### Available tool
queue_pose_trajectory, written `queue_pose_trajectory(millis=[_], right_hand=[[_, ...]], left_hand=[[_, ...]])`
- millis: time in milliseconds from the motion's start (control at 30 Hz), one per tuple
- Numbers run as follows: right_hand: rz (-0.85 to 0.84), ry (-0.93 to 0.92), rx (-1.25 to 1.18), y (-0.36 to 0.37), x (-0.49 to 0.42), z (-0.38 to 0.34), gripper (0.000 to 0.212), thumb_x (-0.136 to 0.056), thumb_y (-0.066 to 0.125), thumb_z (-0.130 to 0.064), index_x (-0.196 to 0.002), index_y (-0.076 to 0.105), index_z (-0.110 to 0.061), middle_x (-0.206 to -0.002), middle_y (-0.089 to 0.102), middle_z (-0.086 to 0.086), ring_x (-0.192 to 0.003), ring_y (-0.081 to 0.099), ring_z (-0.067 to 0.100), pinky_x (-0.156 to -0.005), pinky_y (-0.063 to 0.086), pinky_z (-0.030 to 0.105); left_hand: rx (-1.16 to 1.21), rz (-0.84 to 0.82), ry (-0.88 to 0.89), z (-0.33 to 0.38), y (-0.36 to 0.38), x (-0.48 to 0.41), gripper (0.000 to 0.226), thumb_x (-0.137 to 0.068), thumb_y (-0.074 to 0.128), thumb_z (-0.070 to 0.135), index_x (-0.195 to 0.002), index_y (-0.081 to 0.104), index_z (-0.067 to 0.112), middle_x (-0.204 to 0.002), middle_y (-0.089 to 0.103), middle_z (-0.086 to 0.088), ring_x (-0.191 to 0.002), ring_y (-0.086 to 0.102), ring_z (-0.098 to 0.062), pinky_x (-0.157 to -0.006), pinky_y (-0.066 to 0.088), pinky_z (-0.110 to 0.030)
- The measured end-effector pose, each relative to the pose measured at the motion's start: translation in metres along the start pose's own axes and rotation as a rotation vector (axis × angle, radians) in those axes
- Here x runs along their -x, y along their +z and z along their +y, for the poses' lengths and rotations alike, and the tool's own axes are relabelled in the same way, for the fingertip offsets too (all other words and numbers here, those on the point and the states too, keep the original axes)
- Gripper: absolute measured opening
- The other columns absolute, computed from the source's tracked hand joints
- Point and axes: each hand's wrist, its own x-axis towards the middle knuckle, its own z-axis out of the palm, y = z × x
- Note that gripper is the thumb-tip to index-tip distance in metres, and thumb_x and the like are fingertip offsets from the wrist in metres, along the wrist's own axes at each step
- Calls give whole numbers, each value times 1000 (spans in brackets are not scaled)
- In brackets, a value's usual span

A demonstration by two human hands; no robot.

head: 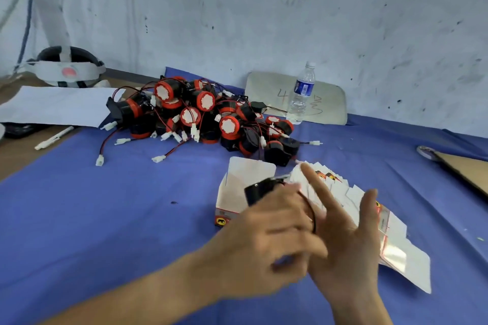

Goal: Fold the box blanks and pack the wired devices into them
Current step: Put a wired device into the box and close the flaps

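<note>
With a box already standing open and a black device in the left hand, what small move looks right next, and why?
Probably lower the black device into the open box. The left hand holds it right at the box's open top, whose flap stands up behind. The right hand is spread open beside it, over the fanned box blanks, and holds nothing, so it could tuck in the wire; blur hides the wire.
</note>
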Motion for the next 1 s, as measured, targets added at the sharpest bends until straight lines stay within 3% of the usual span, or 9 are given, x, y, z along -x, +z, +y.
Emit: queue_pose_trajectory(millis=[100,200,333,400,467,600,700,833,1000], right_hand=[[94,-69,94,-4,0,-5,76,-55,80,-61,-118,68,-19,-103,68,12,-91,70,28,-71,58,38],[175,-119,205,-3,-1,-3,45,-63,79,-35,-107,73,-29,-71,64,4,-55,61,16,-50,52,24],[217,-161,209,-8,-3,-7,30,-77,56,-13,-95,76,-26,-66,63,1,-32,33,5,-34,28,9],[194,-164,201,-8,-3,-4,32,-82,50,-1,-77,76,-20,-68,65,-1,-30,31,3,-32,27,10],[148,-164,273,-10,-4,0,33,-79,53,5,-59,68,-17,-72,67,1,-36,41,7,-36,37,17],[52,-169,435,-11,-10,9,14,-73,66,-2,-73,74,-13,-71,66,7,-56,60,17,-56,51,25],[160,-200,458,-17,-18,8,9,-72,64,-12,-74,73,-14,-78,67,10,-69,63,19,-65,52,27],[287,-197,506,-29,-17,6,34,-88,45,0,-69,70,-14,-66,59,8,-56,55,18,-49,41,23],[249,-121,586,-27,-17,7,21,-75,50,-17,-63,65,-10,-52,51,11,-39,44,19,-38,30,17]], left_hand=[[-17,-156,90,-3,23,20,23,-89,51,0,-88,73,6,-86,64,-7,-99,61,-24,-99,45,-36],[6,-231,108,-6,36,30,27,-89,55,2,-106,73,11,-88,63,-6,-95,57,-23,-92,46,-32],[178,117,2,-15,27,34,29,-97,51,32,-124,53,21,-102,56,-4,-103,55,-17,-88,47,-30],[198,323,-179,-25,21,32,37,-96,45,41,-121,44,15,-111,48,0,-107,51,-14,-90,45,-28],[160,380,-347,-34,22,30,50,-88,54,32,-129,37,8,-125,45,2,-117,48,-17,-96,44,-32],[183,126,-394,-40,30,34,59,-86,55,13,-141,35,11,-137,46,1,-128,45,-9,-105,37,-22],[84,49,-395,-44,31,35,41,-93,49,14,-134,52,13,-130,55,1,-124,49,-12,-103,40,-28],[-311,-12,-399,-50,29,35,27,-88,56,35,-106,71,21,-128,59,1,-129,42,-20,-103,31,-37],[-425,-176,-498,-55,24,37,52,-77,48,73,-72,65,24,-151,38,4,-148,9,-22,-116,0,-53]])
